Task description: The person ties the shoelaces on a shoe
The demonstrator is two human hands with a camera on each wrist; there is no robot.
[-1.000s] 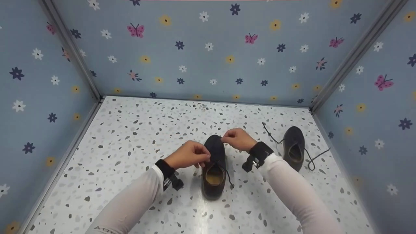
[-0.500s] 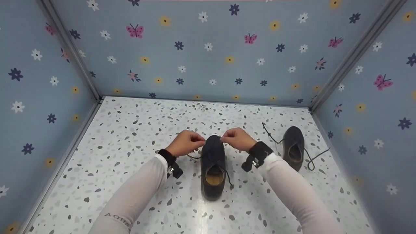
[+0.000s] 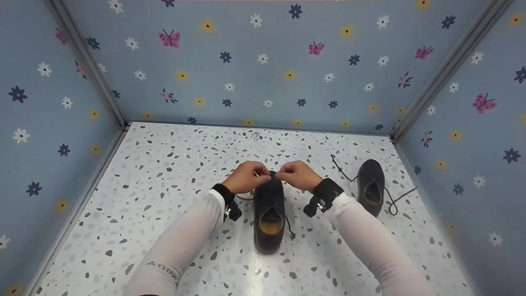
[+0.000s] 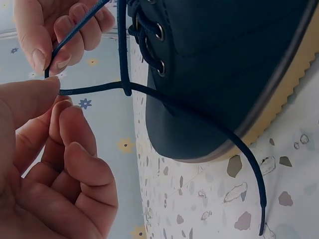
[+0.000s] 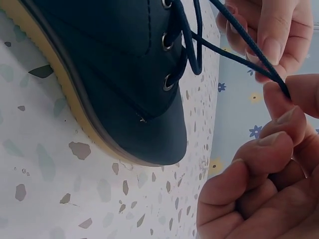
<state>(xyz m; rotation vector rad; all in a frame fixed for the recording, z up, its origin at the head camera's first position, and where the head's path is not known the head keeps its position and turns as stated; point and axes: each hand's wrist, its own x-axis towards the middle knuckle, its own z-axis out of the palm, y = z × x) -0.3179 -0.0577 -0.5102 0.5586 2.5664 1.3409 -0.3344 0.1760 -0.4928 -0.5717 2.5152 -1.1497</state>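
In the head view, a dark lace-up shoe [image 3: 269,195] stands on the floor with its toe away from me. My left hand [image 3: 245,176] and right hand [image 3: 300,176] meet close together over its toe. Seen from the left wrist, a dark blue shoelace [image 4: 92,90] runs from between my left thumb and index finger, crosses another strand and drops to its tip beside the sole. My right fingers pinch the lace just above. From the right wrist, two strands of the shoelace [image 5: 249,45] come together between my right thumb and index finger.
A second dark shoe [image 3: 371,181] stands to the right, laces spread loose on both sides. The speckled floor [image 3: 185,156] ends at blue flowered panels [image 3: 263,61] behind and on both sides. Black wrist mounts [image 3: 326,195] hang beneath each wrist.
My left hand has gone from over the shoe's laces to the left of its toe, then in beside my right hand. The right hand has barely moved. Both shoes stay put.
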